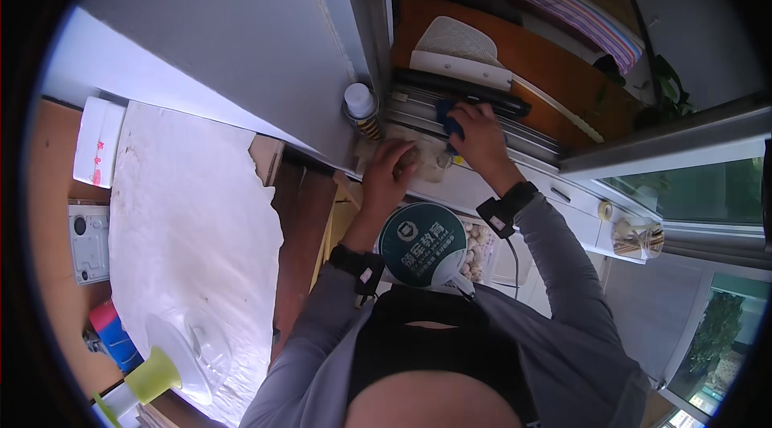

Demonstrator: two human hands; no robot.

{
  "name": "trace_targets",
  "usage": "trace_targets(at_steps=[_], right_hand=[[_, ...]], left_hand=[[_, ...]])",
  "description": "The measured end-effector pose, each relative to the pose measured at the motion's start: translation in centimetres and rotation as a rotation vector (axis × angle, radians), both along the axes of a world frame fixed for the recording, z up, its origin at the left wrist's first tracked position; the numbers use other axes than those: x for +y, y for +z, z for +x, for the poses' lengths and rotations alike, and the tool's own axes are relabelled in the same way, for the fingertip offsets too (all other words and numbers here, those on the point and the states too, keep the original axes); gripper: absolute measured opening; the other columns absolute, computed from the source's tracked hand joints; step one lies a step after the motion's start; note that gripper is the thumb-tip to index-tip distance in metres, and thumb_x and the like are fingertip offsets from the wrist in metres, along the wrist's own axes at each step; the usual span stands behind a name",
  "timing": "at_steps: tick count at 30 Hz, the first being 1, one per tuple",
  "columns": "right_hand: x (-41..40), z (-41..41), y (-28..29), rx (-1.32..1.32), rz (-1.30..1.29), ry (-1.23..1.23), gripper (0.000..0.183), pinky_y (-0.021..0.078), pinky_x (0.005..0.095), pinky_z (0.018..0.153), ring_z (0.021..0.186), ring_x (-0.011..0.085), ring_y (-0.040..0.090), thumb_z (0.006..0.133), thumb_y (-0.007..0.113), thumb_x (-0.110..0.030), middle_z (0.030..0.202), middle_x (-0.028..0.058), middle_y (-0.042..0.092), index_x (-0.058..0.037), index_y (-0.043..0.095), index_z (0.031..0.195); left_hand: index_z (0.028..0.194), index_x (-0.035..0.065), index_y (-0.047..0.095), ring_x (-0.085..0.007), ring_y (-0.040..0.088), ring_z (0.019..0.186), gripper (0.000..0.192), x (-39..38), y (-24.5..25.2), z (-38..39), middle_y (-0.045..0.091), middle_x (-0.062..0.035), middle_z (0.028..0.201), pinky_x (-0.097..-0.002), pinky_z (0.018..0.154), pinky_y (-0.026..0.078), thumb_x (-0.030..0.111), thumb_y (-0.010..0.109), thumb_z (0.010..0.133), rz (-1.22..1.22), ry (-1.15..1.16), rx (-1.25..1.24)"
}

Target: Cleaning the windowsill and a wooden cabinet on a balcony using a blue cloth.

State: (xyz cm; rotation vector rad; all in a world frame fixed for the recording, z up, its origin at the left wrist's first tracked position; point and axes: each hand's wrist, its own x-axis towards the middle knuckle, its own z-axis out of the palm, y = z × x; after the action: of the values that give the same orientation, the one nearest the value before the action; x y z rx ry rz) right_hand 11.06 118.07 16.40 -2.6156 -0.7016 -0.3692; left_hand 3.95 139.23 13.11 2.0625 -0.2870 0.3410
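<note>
My right hand grips a dark blue cloth on the metal sliding-window track. Over the white sill, my left hand has its fingers curled round a small brownish, rounded object, whose kind I cannot tell. Between the hands, a small clear item stands on a pale, stained patch of the sill, with a bit of yellow beside it. A spray can with a white cap stands at the wall corner, left of the track. Both wrists wear black bands with small devices.
A round green hand fan lies before my body, beside a container of garlic bulbs. Beyond the track are a fly swatter and a black rod-like object. A tape roll and a bag of sticks sit rightward. A white-covered table stands left.
</note>
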Motion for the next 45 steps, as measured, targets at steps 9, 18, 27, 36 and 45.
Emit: trace_targets(at_steps=[9, 18, 27, 36, 45], right_hand=[[3.9, 3.3, -0.3, 0.001, 0.104, 0.059, 0.024, 0.0456, 0.0405, 0.079, 0.094, 0.0305, 0.056, 0.070, 0.068, -0.013, 0.094, 0.0074, 0.066, -0.0089, 0.065, 0.094], [0.5, 2.0, 0.2, 0.089, 0.101, 0.033, 0.028, 0.0451, 0.0428, 0.083, 0.094, 0.0323, 0.056, 0.072, 0.065, -0.011, 0.092, 0.0112, 0.066, -0.0070, 0.062, 0.100], [-0.6, 1.4, 0.1, 0.054, 0.099, -0.025, 0.023, 0.0453, 0.0434, 0.080, 0.093, 0.0309, 0.057, 0.072, 0.065, -0.010, 0.089, 0.0102, 0.066, -0.0089, 0.064, 0.095], [1.9, 2.8, -0.4, 0.090, 0.154, 0.099, 0.029, 0.0460, 0.0426, 0.082, 0.093, 0.0317, 0.058, 0.074, 0.064, -0.014, 0.098, 0.0108, 0.066, -0.0092, 0.063, 0.103], [-12.3, -4.6, 1.2, 0.071, -0.135, -0.382, 0.030, 0.0456, 0.0439, 0.086, 0.097, 0.0295, 0.058, 0.072, 0.064, -0.011, 0.095, 0.0100, 0.066, -0.0120, 0.065, 0.102]], left_hand=[[0.118, 0.0123, 0.063, -0.0229, 0.063, 0.094, 0.046, -0.4, 0.0, 0.0, 0.058, -0.0095, 0.116, -0.0287, 0.070, 0.051, 0.002, 0.071, 0.074, -0.032, -0.002, 0.116], [0.117, 0.0118, 0.063, -0.0227, 0.063, 0.085, 0.043, -0.1, -0.3, 0.0, 0.058, -0.0085, 0.116, -0.0298, 0.065, 0.050, 0.004, 0.071, 0.075, -0.056, 0.005, 0.121], [0.118, 0.0116, 0.062, -0.0244, 0.063, 0.094, 0.043, -0.6, 0.2, -0.1, 0.059, -0.0091, 0.117, -0.0294, 0.068, 0.051, 0.004, 0.070, 0.076, -0.022, -0.020, 0.122], [0.117, 0.0113, 0.063, -0.0226, 0.063, 0.097, 0.043, -0.4, -0.5, 0.4, 0.059, -0.0098, 0.117, -0.0278, 0.070, 0.051, 0.001, 0.070, 0.075, -0.012, 0.006, 0.099], [0.117, 0.0117, 0.063, -0.0208, 0.063, 0.092, 0.045, 0.0, -1.2, 0.4, 0.059, -0.0092, 0.117, -0.0270, 0.067, 0.051, 0.001, 0.071, 0.075, -0.004, -0.007, 0.022]])
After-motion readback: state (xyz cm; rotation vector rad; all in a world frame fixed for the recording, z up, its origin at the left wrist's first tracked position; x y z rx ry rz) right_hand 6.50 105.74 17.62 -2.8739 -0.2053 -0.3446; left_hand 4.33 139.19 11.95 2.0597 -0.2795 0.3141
